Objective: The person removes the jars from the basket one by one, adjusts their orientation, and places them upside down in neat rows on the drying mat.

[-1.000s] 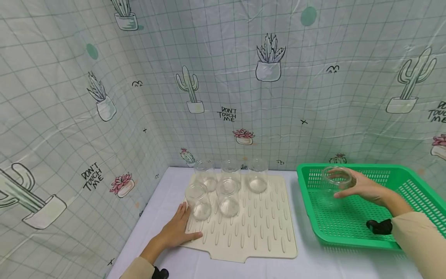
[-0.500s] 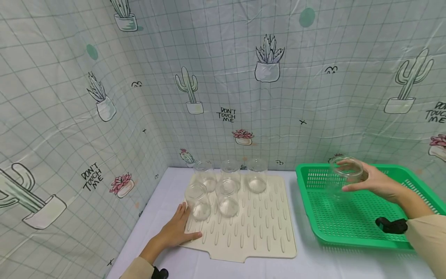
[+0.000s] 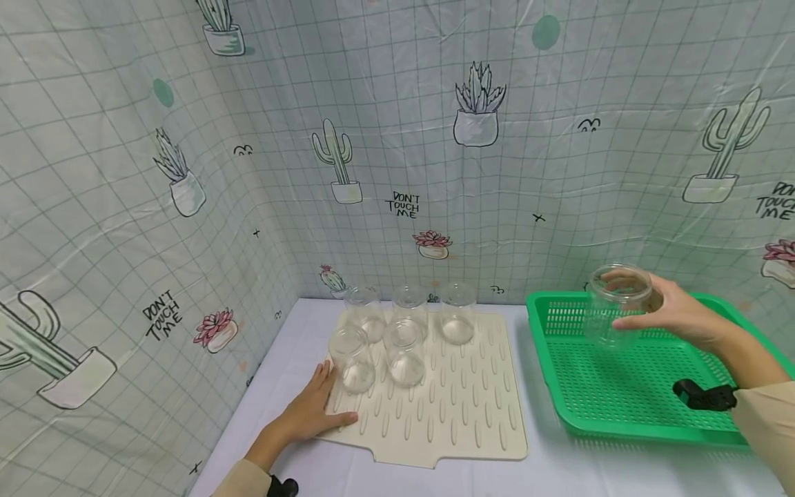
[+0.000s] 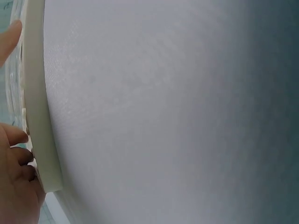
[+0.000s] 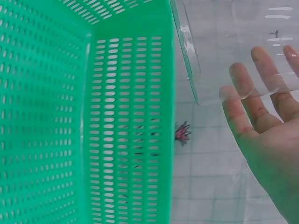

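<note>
My right hand point(image 3: 683, 314) grips a clear glass jar point(image 3: 617, 297) round its side, thumb in front. The jar is above the back left part of a green plastic basket point(image 3: 646, 433). In the right wrist view my fingers point(image 5: 243, 81) show through the clear wall of the jar point(image 5: 210, 51), beyond the basket's rim. On the left, my left hand point(image 3: 307, 411) rests on the left edge of a cream ridged mat point(image 3: 462, 421), fingers extended and thumb spread. Several clear jars stand upright on the mat, among them a front left jar point(image 3: 352, 366) close to my left fingertips.
A white cloth point(image 3: 348, 476) covers the table. Behind and to the left hangs a grid-patterned curtain point(image 3: 385, 138) with cactus drawings. The ridged right part of the mat lies between the standing jars and the basket.
My right hand has lifted the jar up from inside the basket, drifting slightly to the right. The left hand and the jars on the mat have stayed put.
</note>
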The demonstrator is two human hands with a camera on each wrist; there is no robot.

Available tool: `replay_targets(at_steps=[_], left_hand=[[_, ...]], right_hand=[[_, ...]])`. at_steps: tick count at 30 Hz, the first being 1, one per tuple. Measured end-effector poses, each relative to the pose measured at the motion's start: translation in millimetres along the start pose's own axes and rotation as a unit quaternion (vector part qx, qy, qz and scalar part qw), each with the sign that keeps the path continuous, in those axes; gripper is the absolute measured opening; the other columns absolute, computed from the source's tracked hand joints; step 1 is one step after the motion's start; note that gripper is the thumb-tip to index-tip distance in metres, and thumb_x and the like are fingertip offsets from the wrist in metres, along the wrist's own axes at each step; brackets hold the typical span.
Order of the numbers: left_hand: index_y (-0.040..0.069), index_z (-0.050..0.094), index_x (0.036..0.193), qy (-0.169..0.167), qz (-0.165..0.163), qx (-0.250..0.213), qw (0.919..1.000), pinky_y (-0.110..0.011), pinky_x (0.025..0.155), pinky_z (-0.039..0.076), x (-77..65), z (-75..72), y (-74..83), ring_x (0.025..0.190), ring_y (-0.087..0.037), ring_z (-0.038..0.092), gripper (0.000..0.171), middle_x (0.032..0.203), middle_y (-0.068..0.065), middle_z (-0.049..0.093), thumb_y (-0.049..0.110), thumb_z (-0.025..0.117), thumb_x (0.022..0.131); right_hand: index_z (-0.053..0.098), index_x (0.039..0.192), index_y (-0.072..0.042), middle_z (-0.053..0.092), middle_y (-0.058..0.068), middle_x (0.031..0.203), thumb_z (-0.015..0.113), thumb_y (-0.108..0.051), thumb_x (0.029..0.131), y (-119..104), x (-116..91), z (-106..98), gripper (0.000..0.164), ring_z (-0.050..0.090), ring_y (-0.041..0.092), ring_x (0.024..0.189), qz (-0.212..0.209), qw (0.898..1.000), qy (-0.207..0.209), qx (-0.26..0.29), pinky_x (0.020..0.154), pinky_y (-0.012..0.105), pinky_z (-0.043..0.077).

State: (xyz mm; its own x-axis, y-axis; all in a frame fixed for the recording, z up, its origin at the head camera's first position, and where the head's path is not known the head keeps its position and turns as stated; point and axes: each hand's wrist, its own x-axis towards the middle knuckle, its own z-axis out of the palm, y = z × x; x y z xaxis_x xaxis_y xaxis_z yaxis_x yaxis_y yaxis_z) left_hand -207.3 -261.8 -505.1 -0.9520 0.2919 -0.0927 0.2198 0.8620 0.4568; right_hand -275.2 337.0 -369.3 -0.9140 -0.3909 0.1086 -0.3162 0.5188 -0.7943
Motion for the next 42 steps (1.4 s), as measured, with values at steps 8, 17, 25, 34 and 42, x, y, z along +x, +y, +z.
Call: replay_targets(at_steps=[8,17,25,34,42], left_hand=[[-0.001,0.015,0.145,0.008,0.009,-0.014,0.9998,-0.049,0.108,0.015,0.4,-0.8,-4.2,0.138,-0.032,0.003,0.104,0.151,-0.018,0.005,0.061,0.062,0.076],[0.0,0.014,0.146,0.014,-0.005,-0.069,0.9975,-0.051,0.108,0.011,-3.4,-7.4,-6.1,0.138,-0.033,0.003,0.107,0.151,-0.016,0.009,0.061,0.064,0.074],[0.012,0.006,0.149,0.028,-0.036,-0.127,0.9908,-0.057,0.106,0.011,-12.0,-39.3,-4.2,0.138,-0.032,0.004,0.104,0.153,-0.013,0.005,0.059,0.064,0.076],[0.022,0.01,0.149,0.114,0.008,-0.165,0.9797,-0.061,0.103,0.015,-20.8,-88.1,13.1,0.138,-0.033,0.01,0.085,0.152,-0.011,0.01,0.044,0.062,0.085],[0.031,0.012,0.147,0.148,0.072,-0.202,0.9655,-0.054,0.105,0.021,-14.0,-108.7,47.3,0.135,-0.033,0.02,0.082,0.152,0.004,0.012,0.034,0.065,0.086]], right_hand=[[0.04,0.136,-0.02,0.048,0.001,0.127,0.071,-0.008,0.08,-14.5,4.8,0.5,0.065,0.052,0.012,0.1,-0.016,0.999,0.006,-0.032,0.072,0.028,0.047],[0.042,0.135,-0.026,0.049,0.002,0.127,0.076,-0.014,0.076,-37.7,11.5,8.8,0.069,0.047,0.014,0.102,-0.023,0.998,0.009,-0.056,0.074,0.025,0.042],[0.043,0.133,-0.027,0.052,0.0,0.123,0.079,-0.015,0.073,-54.8,19.5,17.1,0.071,0.047,0.014,0.1,-0.052,0.997,0.005,-0.059,0.073,0.027,0.04],[0.046,0.13,-0.03,0.054,-0.006,0.118,0.084,-0.022,0.066,-71.7,27.7,27.7,0.074,0.045,0.013,0.087,-0.071,0.993,0.009,-0.099,0.066,0.029,0.042],[0.046,0.13,-0.029,0.054,-0.005,0.118,0.085,-0.028,0.063,-86.3,33.6,37.7,0.078,0.045,0.009,0.094,-0.084,0.989,0.006,-0.122,0.072,0.033,0.043]])
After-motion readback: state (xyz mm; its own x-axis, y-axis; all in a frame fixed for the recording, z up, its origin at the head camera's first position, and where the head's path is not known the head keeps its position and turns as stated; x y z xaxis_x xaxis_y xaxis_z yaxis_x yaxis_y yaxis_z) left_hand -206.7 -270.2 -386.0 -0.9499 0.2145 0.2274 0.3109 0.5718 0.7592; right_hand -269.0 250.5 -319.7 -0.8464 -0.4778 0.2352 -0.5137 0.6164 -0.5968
